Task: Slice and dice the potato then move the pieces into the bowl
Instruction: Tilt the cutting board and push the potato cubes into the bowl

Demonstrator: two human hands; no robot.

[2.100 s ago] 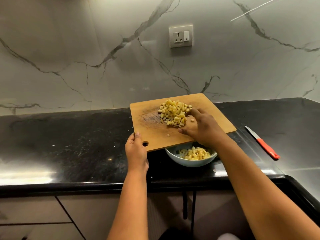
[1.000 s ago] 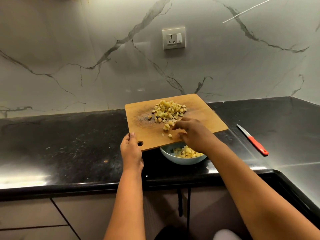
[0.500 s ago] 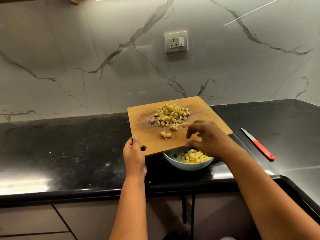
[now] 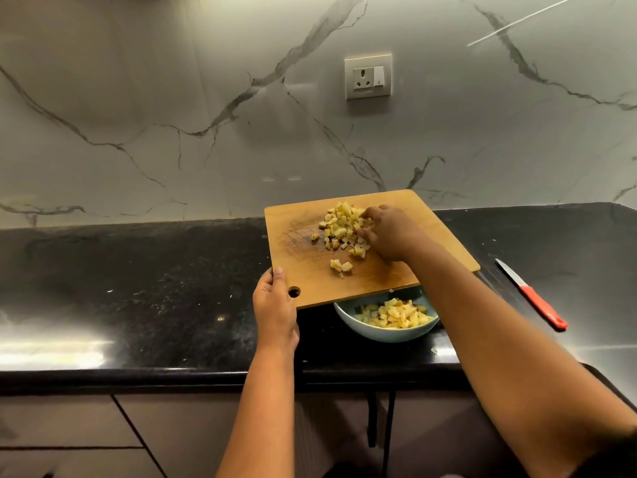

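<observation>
Scene: we hold a wooden cutting board (image 4: 362,267) over a pale bowl (image 4: 386,331) on a black countertop (image 4: 138,288), mid-transfer of the diced potato
Left hand: our left hand (image 4: 274,307) grips the board's near-left corner beside its hanging hole, thumb on top, fingers hidden beneath
Right hand: our right hand (image 4: 389,234) rests on the board with fingers curled against the right side of the potato pile (image 4: 344,227); whether it pinches any cubes we cannot tell
Potato: most remaining cubes sit heaped toward the board's far side; a few loose cubes (image 4: 341,266) lie apart, nearer the edge over the bowl
Bowl contents: a mound of diced potato already fills the middle of the bowl, whose far rim is hidden under the board
Risk, spill: we judge that a hard sweep could send cubes past the bowl onto the countertop, since the bowl spans only part of the board's near edge
Risk, board: held at one corner only, the board could tip or twist under the pushing hand
Risk, bowl: a dipping board could knock the bowl's rim
Knife: a red-handled knife (image 4: 532,294) lies on the countertop, well apart to the right
</observation>
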